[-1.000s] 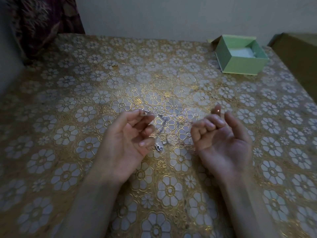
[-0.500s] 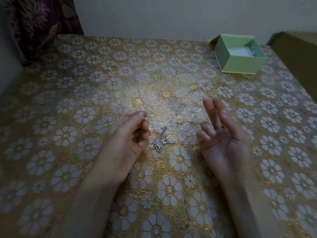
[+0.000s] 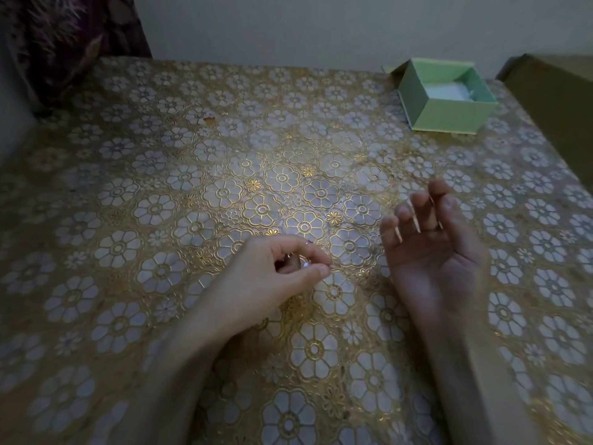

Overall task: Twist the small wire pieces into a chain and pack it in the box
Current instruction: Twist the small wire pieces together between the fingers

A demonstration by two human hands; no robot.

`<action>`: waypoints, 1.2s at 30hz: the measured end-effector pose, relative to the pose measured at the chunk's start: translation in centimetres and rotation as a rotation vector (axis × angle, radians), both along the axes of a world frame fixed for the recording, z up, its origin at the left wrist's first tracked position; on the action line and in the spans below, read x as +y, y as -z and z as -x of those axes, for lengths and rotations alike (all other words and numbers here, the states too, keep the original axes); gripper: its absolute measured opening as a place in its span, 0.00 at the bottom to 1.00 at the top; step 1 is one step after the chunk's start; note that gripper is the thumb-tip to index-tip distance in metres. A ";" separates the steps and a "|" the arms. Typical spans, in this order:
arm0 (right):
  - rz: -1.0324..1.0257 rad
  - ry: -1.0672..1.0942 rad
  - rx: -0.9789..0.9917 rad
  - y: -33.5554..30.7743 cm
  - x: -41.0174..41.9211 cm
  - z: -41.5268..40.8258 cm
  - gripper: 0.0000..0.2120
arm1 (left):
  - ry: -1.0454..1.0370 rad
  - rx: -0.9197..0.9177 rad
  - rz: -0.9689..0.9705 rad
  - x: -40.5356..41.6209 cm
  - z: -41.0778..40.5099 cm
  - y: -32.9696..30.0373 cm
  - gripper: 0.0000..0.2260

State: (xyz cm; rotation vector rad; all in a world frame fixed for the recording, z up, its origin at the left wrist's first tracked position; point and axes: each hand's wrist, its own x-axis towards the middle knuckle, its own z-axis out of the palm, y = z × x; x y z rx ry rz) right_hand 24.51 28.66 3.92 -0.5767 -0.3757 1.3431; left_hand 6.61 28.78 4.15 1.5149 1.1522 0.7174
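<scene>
On the table (image 3: 134, 200), covered in a gold cloth printed with white flowers, the left hand (image 3: 272, 277) lies low near the middle with its fingers and thumb curled inward, closing round the small wire pieces (image 3: 303, 264). Only a few silvery glints show between the fingers; their shape, their number and whether they are already linked cannot be made out. The right hand (image 3: 439, 252) is just beside it, palm turned up, fingers loosely spread and slightly bent, holding nothing. It is blurred, and a thin ring seems to sit on one finger, though that is hard to confirm.

Far back on the right stands the green box (image 3: 446, 115), open, well apart from both hands. Something pale lies on its floor, but it is too washed out to identify. A flat tan piece pokes out behind the box, mostly hidden by it. No brand, label or writing can be read on the box or anywhere else.

A brown carton (image 3: 558, 101) is cut off by the right edge, so only one corner and side show. A dark patterned cloth (image 3: 70, 43) hangs at the top left, partly cropped. Both forearms run out of the bottom edge. Light is dim, and the cloth's corners fall into shadow.
</scene>
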 end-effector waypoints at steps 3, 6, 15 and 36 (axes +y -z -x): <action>-0.036 0.004 -0.032 0.2 0.0 0.0 0.10 | 0.052 0.009 0.013 0.0 0.1 -0.1 0.04; -0.064 -0.008 -0.121 0.6 0.1 0.0 0.09 | 0.047 0.034 -0.009 0.0 0.0 0.0 0.05; -0.004 0.125 -1.330 2.3 0.0 1.5 0.06 | 0.002 -0.004 0.031 0.1 0.1 0.0 0.03; -0.150 -0.041 -1.272 1.8 -0.8 3.6 0.02 | -0.249 -0.196 -0.131 0.2 -0.3 -0.5 0.08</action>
